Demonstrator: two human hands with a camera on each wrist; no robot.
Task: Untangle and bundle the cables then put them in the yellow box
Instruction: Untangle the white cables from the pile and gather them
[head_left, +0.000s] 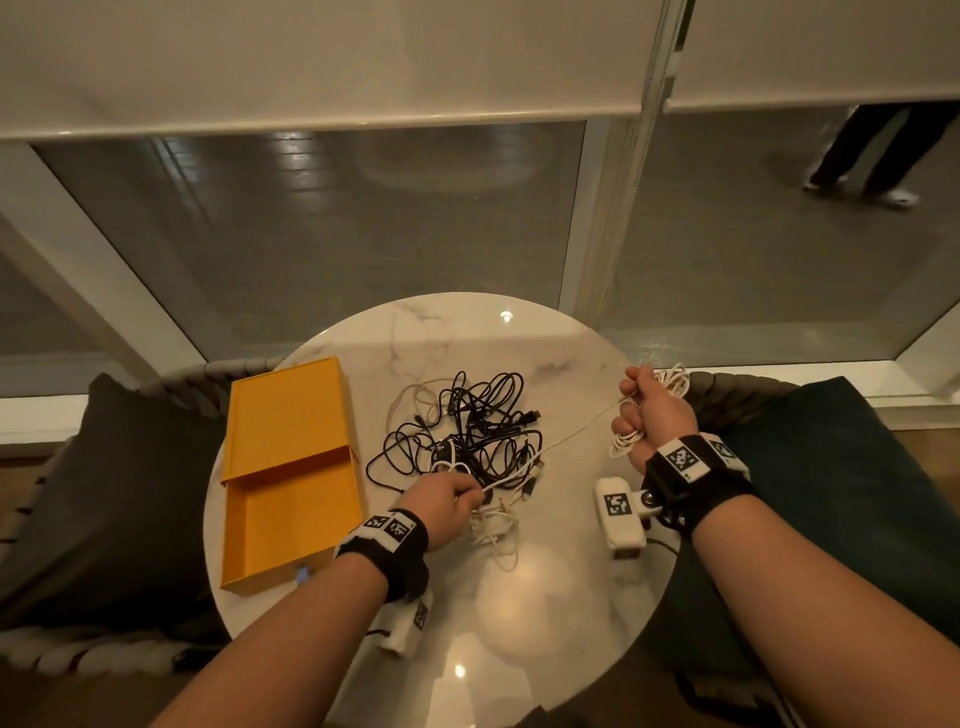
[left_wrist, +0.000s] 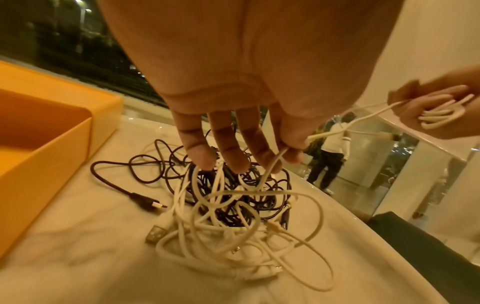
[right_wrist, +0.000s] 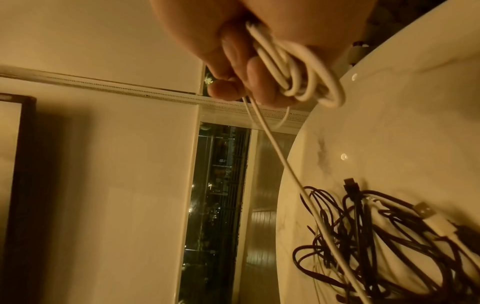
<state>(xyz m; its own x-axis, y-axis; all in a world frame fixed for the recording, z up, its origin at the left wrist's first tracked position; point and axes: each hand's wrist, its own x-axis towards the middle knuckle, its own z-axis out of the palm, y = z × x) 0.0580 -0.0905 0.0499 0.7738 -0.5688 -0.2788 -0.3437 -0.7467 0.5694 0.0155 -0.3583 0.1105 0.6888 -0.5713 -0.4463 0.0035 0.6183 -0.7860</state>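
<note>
While the right hand curls its fingers round a small coil of white cable, gathered in several loops against the palm, one strand of that same cable runs out taut from the fist and slants down across the table to the left hand. In the right wrist view the loops stick out past the bent fingers, and the strand leaves from under them toward the heap. The left hand hangs low over the near edge of the heap, and its thumb and forefinger pinch the white strand where it comes in from the right; its other fingers point down, fairly straight, into the wires, and it is not clear whether they touch them.

Beneath and beyond that hand lies the tangle of cables, black ones heaped toward the middle of the table and white ones looped at the near side, with several plugs lying loose at the fringe. Just left of the tangle, apart from it, the yellow box sits open on the round marble table, its inner tray slid partly out toward the person. Dark cushions flank the table, and a glass wall rises behind it.
</note>
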